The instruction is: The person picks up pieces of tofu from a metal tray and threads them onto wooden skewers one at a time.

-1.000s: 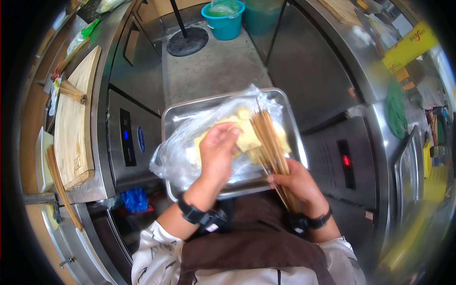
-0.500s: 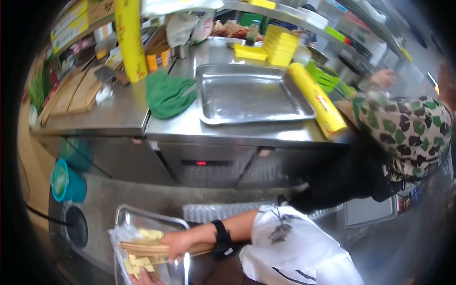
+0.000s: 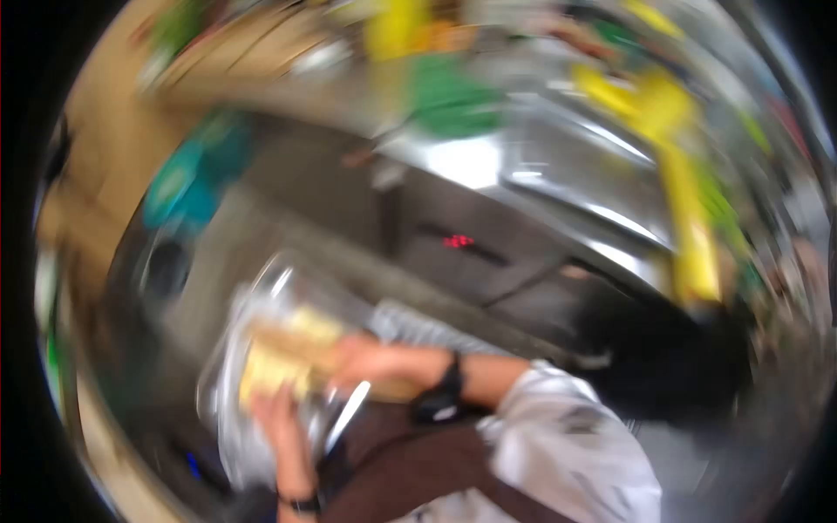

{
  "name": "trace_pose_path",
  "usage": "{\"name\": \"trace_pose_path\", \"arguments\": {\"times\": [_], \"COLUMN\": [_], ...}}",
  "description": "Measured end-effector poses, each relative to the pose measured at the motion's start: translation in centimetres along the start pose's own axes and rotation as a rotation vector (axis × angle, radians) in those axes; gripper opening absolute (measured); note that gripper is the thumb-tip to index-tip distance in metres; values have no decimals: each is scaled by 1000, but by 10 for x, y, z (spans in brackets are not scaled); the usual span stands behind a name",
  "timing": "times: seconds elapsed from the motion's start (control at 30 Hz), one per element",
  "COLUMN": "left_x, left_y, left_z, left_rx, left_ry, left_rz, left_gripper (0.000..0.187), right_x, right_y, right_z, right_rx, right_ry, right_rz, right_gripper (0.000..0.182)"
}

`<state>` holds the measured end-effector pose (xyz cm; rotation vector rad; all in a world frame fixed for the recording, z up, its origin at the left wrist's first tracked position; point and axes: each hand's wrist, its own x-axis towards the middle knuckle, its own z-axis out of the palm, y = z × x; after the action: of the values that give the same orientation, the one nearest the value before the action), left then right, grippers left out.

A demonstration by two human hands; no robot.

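Heavily blurred view. Right hand [image 3: 366, 359] closed around what looks like a bundle of skewers [image 3: 296, 342], over the tray [image 3: 261, 288] on the lap; left hand [image 3: 277, 410] at the yellow pieces [image 3: 266, 373], grip unreadable. Skewering seemingly midway, pieces left in the bag.

Heavy motion blur smears everything; white glare streaks the shiny steel counter [image 3: 471, 161], and fisheye bending with black vignette rings it all round.
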<state>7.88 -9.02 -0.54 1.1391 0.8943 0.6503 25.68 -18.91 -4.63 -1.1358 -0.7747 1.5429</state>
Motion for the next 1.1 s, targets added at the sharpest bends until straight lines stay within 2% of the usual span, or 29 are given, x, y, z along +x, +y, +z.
{"name": "trace_pose_path", "arguments": {"times": [0.07,0.17,0.2,0.3,0.73,1.1], "left_x": [-1,4,9,3,-2,7], "left_y": [-5,5,-1,10,-4,1], "left_z": [2,13,10,16,16,9], "left_rx": [-179,-271,-273,-365,-259,-262], "left_ry": [36,115,116,81,46,88], "left_rz": [32,8,17,-21,-67,-107], "left_gripper": [36,27,23,21,27,24], "right_x": [-7,-8,-7,-12,-9,-22], "right_y": [-18,-41,-48,-53,-55,-69], "right_z": [4,14,22,24,25,35], "right_rx": [139,34,59,45,14,-75], "right_ry": [-4,51,117,119,152,183], "right_rz": [89,197,204,200,246,170], "right_gripper": [30,35,32,31,29,24]}}
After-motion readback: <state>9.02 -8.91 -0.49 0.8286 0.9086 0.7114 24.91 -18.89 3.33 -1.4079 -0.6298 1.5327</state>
